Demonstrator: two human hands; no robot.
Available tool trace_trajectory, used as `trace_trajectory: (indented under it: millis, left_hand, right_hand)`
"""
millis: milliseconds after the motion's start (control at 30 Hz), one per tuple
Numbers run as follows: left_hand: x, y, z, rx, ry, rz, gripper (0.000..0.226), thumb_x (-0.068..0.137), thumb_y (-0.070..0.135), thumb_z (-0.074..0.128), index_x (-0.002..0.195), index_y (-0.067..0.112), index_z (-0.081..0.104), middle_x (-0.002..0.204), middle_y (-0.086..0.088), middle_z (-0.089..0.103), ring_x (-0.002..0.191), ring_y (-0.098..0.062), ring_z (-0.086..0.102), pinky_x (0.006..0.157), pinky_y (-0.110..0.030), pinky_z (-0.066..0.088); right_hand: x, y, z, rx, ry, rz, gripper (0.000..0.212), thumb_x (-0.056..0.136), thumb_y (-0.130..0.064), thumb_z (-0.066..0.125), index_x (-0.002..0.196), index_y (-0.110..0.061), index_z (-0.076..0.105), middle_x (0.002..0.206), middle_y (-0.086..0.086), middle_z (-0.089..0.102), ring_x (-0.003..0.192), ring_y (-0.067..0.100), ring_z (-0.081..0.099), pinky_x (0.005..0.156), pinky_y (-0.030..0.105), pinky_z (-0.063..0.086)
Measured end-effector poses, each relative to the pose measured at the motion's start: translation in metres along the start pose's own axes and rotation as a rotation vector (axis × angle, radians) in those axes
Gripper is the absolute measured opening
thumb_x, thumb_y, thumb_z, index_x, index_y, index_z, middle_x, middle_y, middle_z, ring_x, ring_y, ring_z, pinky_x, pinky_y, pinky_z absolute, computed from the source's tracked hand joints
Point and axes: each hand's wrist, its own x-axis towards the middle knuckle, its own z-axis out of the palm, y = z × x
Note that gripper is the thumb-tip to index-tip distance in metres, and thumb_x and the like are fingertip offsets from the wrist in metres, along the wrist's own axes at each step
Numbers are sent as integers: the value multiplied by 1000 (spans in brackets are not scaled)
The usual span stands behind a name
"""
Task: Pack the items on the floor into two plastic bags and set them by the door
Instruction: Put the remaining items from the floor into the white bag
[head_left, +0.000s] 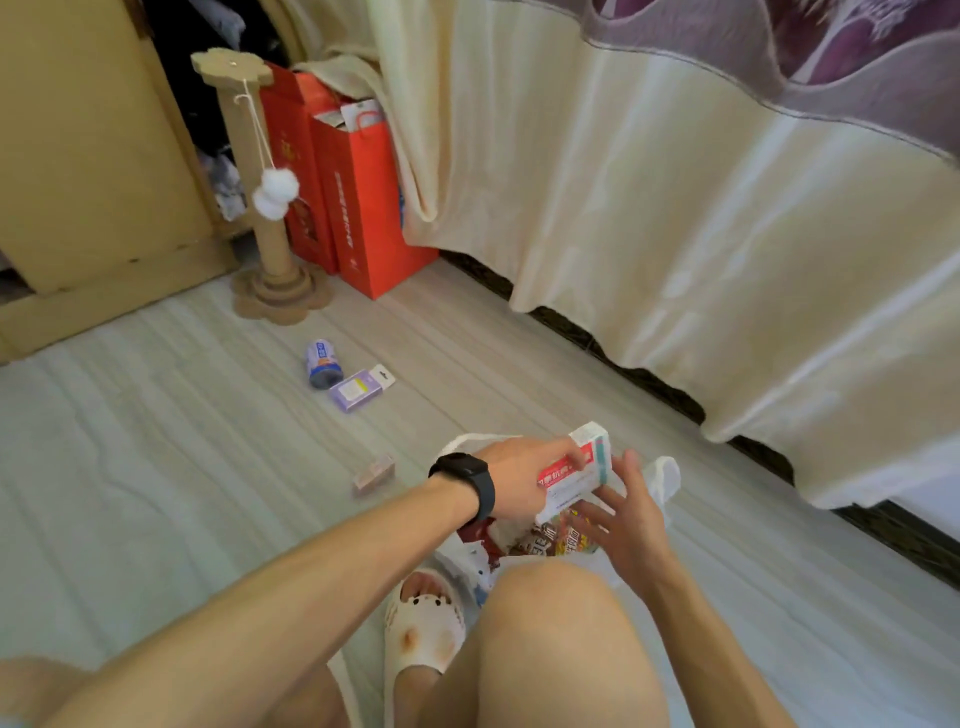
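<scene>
Head view. Crouched over a white bag standing on the floor with its mouth open. Grips a red-and-white box in the left hand, fingers curled round its near end, right above the bag's mouth. Holds the right hand just beside the box at the bag's right rim, fingers straight and spread, gripping nothing. Cannot tell whether touching the box or only the plastic.

Done so far, judging from this: snack packs already inside the bag, below the box, so filling of a first bag well under way, with the box looking next to go in.

Left to do: three things not yet packed. A pink pack just left of the bag. A purple box well beyond the bag, to its left. A can on its side right beside the purple box, on the side away from the bag. No second bag and no door in sight, so probably more than half remaining: gathering these three, filling another bag, carrying both to the door.

Also there: a watch on the left wrist, a slipper on the near side of the bag, a cardboard post and red bags far beyond the bag by a curtain, likely no part of the job.
</scene>
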Motion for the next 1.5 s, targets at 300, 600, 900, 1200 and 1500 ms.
trace_trajectory:
  millis: [300, 600, 900, 1200, 1500]
  left_hand:
    - [3, -13, 20, 10, 151, -157, 52, 85, 48, 62, 123, 26, 34, 130, -7, 51, 115, -24, 54, 93, -46, 49]
    - [-27, -82, 31, 577, 31, -446, 77, 85, 14, 62, 148, 28, 21, 160, -12, 1, 129, -40, 39, 103, -51, 38]
    - [-27, -75, 27, 586, 105, -284, 78, 82, 0, 58, 148, 22, 24, 161, -4, 7, 120, -32, 46, 89, -42, 44]
    - [-34, -81, 19, 638, 68, -244, 72, 83, 11, 61, 147, 18, 29, 162, -2, -9, 145, -26, 15, 115, -48, 24]
    - [-34, -86, -72, 252, 53, -354, 57, 85, 32, 54, 140, 45, 43, 157, -2, 28, 143, -24, 27, 114, -43, 29]
  right_hand:
    - [2, 5, -10, -155, 60, -215, 61, 93, -20, 67, 138, -44, 34, 109, 13, 65, 90, 28, 73, 65, 45, 62]
    - [27, 53, -4, -548, 151, -349, 59, 95, -18, 61, 135, -47, 28, 106, 1, 65, 74, 4, 69, 55, 23, 58]
    - [55, 103, 6, -1701, -120, -229, 63, 99, -58, 25, 149, -51, -12, 165, -6, -14, 151, 23, -12, 119, 51, 3]
    - [36, 78, -33, -1792, -168, 111, 84, 93, -68, 38, 156, -35, -7, 165, 1, -11, 152, 28, -4, 118, 55, 11]
    - [23, 9, 40, -1558, -48, -541, 57, 101, -49, 30, 154, -32, 21, 165, -1, 11, 151, 20, 11, 119, 39, 21]
